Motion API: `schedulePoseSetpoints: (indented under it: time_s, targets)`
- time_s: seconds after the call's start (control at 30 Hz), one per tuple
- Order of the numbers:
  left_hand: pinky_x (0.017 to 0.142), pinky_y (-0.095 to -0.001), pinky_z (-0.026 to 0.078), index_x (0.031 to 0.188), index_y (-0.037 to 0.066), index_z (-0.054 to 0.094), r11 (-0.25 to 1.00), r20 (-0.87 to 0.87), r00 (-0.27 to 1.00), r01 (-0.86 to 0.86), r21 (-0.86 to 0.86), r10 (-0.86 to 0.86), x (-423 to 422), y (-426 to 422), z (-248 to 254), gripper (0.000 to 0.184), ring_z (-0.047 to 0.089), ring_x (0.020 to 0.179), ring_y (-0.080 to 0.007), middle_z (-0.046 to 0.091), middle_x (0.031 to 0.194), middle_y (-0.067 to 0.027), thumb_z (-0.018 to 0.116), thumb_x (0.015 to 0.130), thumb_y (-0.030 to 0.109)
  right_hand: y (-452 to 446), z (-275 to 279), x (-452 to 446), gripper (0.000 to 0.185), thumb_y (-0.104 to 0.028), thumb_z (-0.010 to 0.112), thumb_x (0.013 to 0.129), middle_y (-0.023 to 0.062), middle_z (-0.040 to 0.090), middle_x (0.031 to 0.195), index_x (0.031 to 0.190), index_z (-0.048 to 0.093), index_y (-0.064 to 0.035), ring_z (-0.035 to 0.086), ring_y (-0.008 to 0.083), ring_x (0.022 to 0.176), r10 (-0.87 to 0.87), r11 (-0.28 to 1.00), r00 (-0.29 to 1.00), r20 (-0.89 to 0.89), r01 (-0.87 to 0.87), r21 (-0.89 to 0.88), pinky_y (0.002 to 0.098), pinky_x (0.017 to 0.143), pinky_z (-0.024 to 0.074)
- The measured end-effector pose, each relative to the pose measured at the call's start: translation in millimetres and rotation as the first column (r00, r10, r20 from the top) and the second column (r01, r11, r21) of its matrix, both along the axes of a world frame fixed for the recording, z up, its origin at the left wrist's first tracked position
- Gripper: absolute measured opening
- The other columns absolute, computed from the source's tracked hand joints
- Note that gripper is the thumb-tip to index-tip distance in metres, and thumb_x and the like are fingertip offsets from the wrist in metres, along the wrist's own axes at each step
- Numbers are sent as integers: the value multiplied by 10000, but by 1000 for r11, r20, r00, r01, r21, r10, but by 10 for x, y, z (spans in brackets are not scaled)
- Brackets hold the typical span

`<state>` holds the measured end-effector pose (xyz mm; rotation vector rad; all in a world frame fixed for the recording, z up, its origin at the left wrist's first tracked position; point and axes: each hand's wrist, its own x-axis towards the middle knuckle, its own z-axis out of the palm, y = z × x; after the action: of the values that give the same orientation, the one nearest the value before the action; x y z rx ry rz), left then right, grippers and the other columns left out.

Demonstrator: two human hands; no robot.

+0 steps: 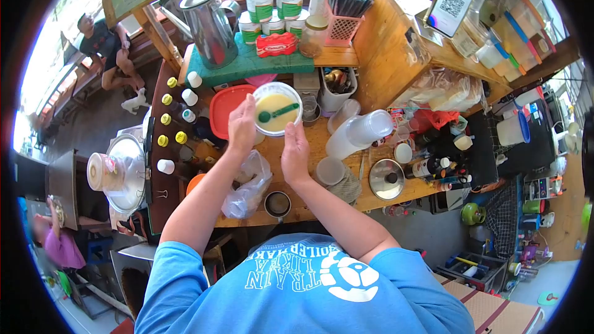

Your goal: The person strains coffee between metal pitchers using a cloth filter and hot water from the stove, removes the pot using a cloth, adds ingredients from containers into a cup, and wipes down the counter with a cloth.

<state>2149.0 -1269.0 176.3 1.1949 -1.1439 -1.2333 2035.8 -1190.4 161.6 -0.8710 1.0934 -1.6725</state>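
Observation:
A round white tub (301,109) of pale yellow, creamy contents is held up over the wooden counter (297,192). Inside it lies a green spoon (279,112). My left hand (242,125) grips the tub's left side, and my right hand (295,153) supports its lower right edge. A red lid (226,111) rests just left of the tub. Below my hands are a crumpled clear plastic bag (249,185) and a metal cup (277,204) with dark contents.
Stacked clear plastic cups (359,135) and a glass pot lid (387,179) stand on the right. Bottles (167,119) with yellow and white caps line the left. At the back are a metal pitcher (210,28), stacked cans (272,9) and a pink straw basket (344,28). A person (105,43) sits beyond.

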Motion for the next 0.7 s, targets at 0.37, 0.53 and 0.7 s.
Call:
schedulePoseSetpoints:
  time_s: [0.37,0.53,0.7]
  targets:
    - [853,-352,459,1071,-58,680,947,281,957,-24,321,-71,-561,155,-1041,592,609,899,-205,693,957,-150,457,1012,488,258,-1026,-388,421,-315,359,1078,108,613,1240,1274,559,0,541,176,1143,-139,923,990,-34,142,358,318,1013,387]
    - [902,-403,445,1117,-67,668,903,338,935,-56,427,-102,-656,139,-1422,671,625,1009,-305,682,1071,-219,432,993,549,231,-1440,-373,434,-321,355,1066,151,598,1272,1303,522,3,546,247,1179,-181,887,977,-116,213,410,352,1019,389]
    - [986,-407,417,1233,-85,608,819,381,910,-93,567,-161,-747,61,-1684,764,583,1183,-338,634,1234,-246,380,986,602,98,-1737,-323,517,-309,357,1035,260,497,1377,1442,352,9,480,405,1278,-185,790,890,-416,387,477,437,1072,354]
